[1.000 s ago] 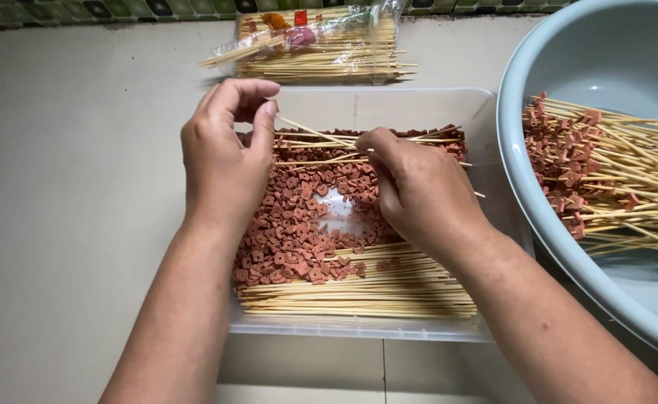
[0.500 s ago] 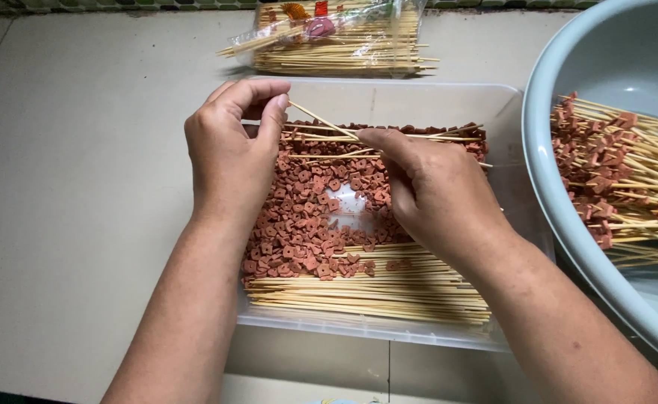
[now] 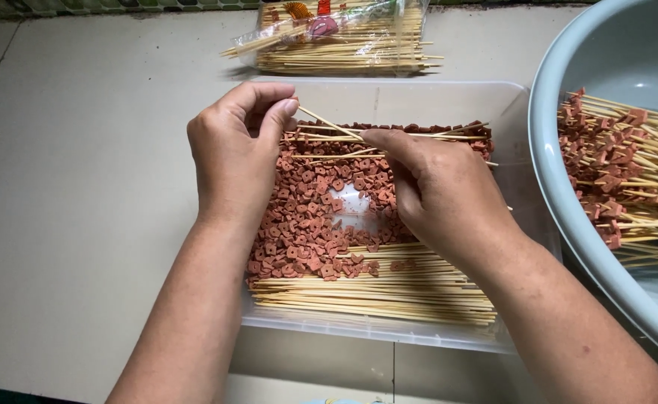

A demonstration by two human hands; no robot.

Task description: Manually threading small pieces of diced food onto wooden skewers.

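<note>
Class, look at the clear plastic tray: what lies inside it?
Inside the clear plastic tray lie small reddish-brown meat pieces and bare bamboo skewers. The left hand and right hand cover part of its contents.

Two hands: left hand (image 3: pixel 235 153), right hand (image 3: pixel 441 191). One clear tray (image 3: pixel 449 101), one basin (image 3: pixel 568 90), one skewer bag (image 3: pixel 344 37). Skewers, meat bits: too many to count.

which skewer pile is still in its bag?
The far pile, beyond the tray, lies in clear plastic. Tray skewers and basin skewers lie loose.
</note>
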